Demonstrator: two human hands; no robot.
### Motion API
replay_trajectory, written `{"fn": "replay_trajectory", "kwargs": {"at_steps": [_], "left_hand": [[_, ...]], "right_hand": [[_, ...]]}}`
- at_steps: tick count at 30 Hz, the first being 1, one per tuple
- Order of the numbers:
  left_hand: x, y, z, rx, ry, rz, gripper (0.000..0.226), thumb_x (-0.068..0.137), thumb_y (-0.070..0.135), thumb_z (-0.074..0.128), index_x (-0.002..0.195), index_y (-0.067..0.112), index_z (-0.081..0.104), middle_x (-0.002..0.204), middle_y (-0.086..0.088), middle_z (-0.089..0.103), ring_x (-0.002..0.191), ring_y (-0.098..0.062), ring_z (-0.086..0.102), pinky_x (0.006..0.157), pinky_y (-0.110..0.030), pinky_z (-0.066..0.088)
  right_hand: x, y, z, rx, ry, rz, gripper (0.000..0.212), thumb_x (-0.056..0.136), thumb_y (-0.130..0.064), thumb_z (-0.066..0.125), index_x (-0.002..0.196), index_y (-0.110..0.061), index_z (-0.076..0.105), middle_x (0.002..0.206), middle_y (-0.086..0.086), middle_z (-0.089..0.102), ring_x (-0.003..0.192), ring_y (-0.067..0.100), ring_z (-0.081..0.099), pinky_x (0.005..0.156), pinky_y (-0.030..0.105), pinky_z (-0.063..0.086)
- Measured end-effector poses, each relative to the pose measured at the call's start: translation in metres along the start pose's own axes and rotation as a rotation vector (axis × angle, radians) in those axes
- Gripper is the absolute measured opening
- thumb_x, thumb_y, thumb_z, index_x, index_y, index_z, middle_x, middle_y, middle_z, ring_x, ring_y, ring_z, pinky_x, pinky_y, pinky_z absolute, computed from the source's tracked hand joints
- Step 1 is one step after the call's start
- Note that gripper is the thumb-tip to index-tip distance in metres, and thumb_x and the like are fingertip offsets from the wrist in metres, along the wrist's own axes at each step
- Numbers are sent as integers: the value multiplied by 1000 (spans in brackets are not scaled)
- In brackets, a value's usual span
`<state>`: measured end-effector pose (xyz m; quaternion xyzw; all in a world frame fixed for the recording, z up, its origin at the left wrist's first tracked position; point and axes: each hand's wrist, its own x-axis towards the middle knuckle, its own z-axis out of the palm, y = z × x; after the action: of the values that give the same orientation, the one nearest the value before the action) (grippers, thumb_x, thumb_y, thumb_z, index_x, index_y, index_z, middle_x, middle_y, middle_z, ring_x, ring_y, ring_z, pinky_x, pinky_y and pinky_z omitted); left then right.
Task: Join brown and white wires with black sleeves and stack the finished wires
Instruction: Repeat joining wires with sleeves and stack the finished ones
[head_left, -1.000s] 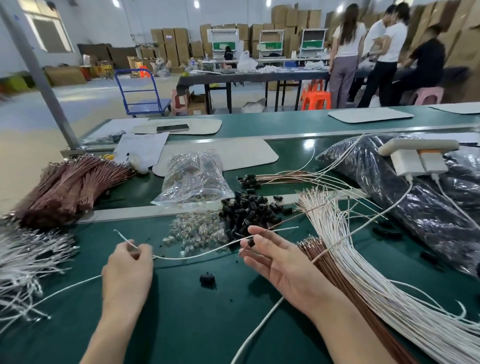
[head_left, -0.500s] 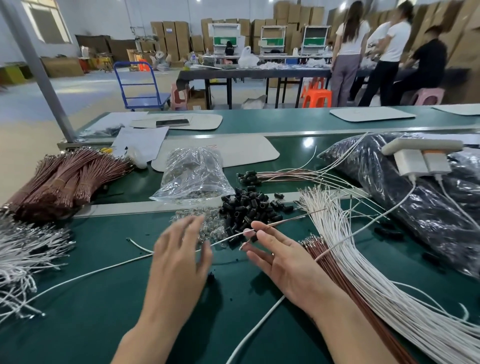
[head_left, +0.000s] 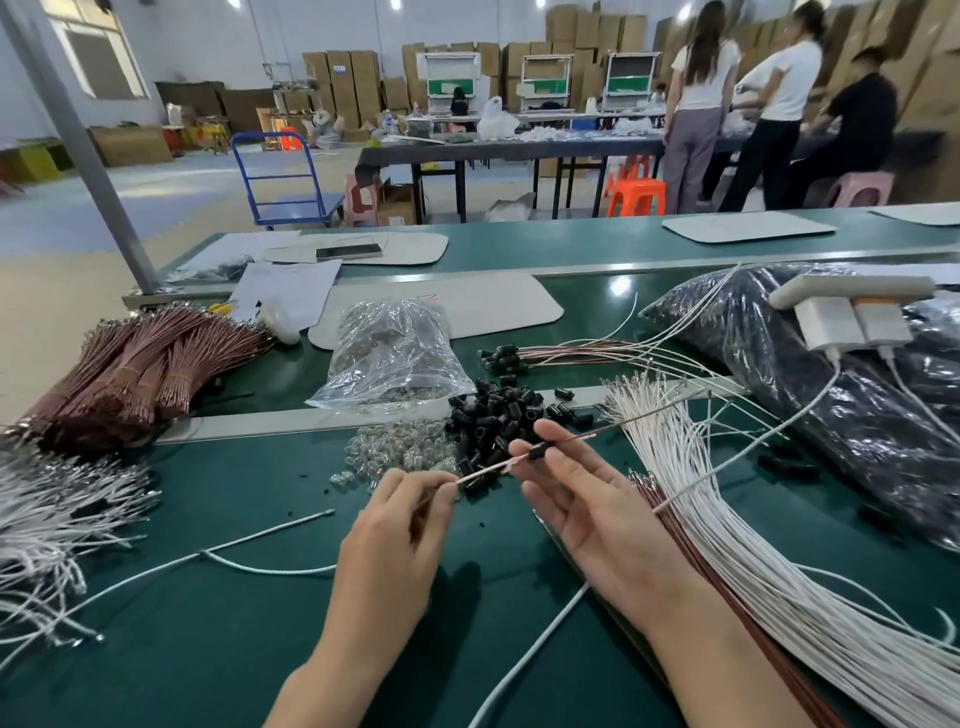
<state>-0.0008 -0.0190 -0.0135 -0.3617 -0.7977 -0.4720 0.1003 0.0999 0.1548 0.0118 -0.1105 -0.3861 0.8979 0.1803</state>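
Note:
My left hand (head_left: 397, 530) pinches the near end of a thin brown wire (head_left: 613, 427) that slants up to the right. A black sleeve (head_left: 537, 451) sits on that wire, and my right hand (head_left: 587, 499) holds the wire at the sleeve between thumb and fingers. Behind my hands lies a pile of loose black sleeves (head_left: 501, 415). A single white wire (head_left: 260, 540) lies on the green table (head_left: 208, 649) to the left. A fan of white wires (head_left: 727, 545) and brown wires (head_left: 691, 577) lies at my right. Several sleeved wires (head_left: 561, 356) are stacked further back.
Bundled brown wires (head_left: 135, 369) and a heap of white wires (head_left: 47, 519) lie at the left. A clear bag (head_left: 392, 358) and loose clear parts (head_left: 400, 449) sit at the middle. A black plastic bag (head_left: 831, 405) with white chargers (head_left: 852, 317) fills the right. People stand at a far table.
My left hand let go of the white wire, came right and took the brown wire's end. My right hand lifted the brown wire; a black sleeve now sits on it.

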Motion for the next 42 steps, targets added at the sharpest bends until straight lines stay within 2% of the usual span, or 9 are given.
{"fn": "replay_trajectory", "kwargs": {"at_steps": [6,11,16,19,24,27,30,34,42], "left_hand": [[8,-6,-18,-98,101,-18,10,100,40,49,99,45,58,97,15,57,89,-9,60,71,-10,43],[8,-11,-24,-96,114,1,12,99,37,47,100,43,58,96,14,55,85,-11,58,71,-11,41],[6,-14,-21,-90,99,15,13,100,35,48,101,35,62,97,13,56,87,-13,58,71,-14,43],[6,-15,-20,-83,98,36,12,100,33,49,102,36,61,97,13,56,88,-13,58,71,-14,43],[6,-13,-20,-89,94,48,12,100,33,49,101,39,60,98,13,57,89,-12,59,71,-15,44],[6,-12,-20,-93,81,60,12,100,35,49,100,38,60,98,12,57,86,-13,58,70,-17,44],[5,-14,-21,-80,62,63,12,100,34,49,102,36,60,98,12,56,86,-15,58,71,-19,44],[6,-16,-20,-67,73,80,12,101,32,50,102,34,61,98,13,56,85,-13,59,70,-19,44],[7,-13,-22,-100,119,82,12,100,30,51,102,37,61,97,12,57,85,-13,58,70,-15,43]], "right_hand": [[0,-17,-11,112,121,-126,31,96,-6,53,114,-15,76,114,13,73,98,22,73,81,29,61],[-1,-22,-12,91,146,-108,35,101,-9,47,107,-27,76,105,4,72,92,19,70,88,34,53],[-1,-19,-12,128,141,-92,35,101,-3,43,97,-20,75,106,12,71,95,25,71,83,33,60],[-1,-18,-11,149,148,-90,29,98,-4,46,91,-19,71,109,14,71,102,29,71,86,36,60],[-1,-19,-9,204,161,-96,11,82,-10,60,83,-18,68,103,14,72,97,29,73,87,38,61],[0,-18,-9,228,182,-106,11,80,-10,60,90,-14,64,103,17,71,94,29,73,87,38,60],[-1,-19,-9,267,189,-121,24,80,-9,59,104,-8,60,104,20,70,94,30,72,88,38,60],[-2,-19,-10,239,204,-158,23,87,-8,63,110,-5,64,99,17,71,94,26,72,84,33,60],[0,-18,-11,156,204,-186,40,86,-4,58,124,-15,66,107,10,73,102,26,72,87,40,60]]}}
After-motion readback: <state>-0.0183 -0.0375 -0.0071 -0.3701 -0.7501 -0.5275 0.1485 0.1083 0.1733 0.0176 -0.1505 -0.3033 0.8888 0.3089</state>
